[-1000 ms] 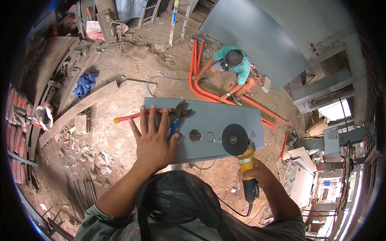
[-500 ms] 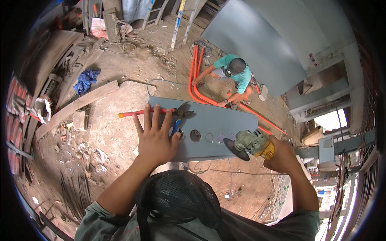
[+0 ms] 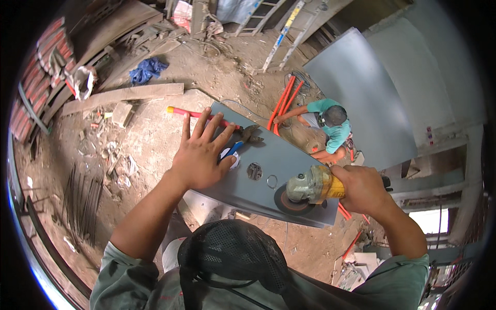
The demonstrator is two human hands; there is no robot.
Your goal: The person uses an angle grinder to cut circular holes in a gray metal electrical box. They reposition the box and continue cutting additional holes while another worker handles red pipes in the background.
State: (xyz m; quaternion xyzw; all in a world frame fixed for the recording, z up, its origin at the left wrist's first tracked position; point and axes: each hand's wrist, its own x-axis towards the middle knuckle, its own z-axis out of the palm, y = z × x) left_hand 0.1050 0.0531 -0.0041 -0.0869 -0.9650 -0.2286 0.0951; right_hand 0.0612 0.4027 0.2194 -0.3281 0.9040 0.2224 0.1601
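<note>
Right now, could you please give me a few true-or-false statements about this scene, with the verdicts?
1. The right hand grips a yellow angle grinder. True.
2. The left hand is clenched into a fist. False: its fingers are spread out, at one end of the grey panel.
3. A red handle with a yellow end shows by the left hand's fingers. True.
4. The crouching co-worker wears an orange top. False: the co-worker's top is teal.
5. The grinder's dark disc appears over the panel in this view. True.
6. A blue crumpled sheet lies on the panel. False: the blue sheet lies on the ground.
</note>
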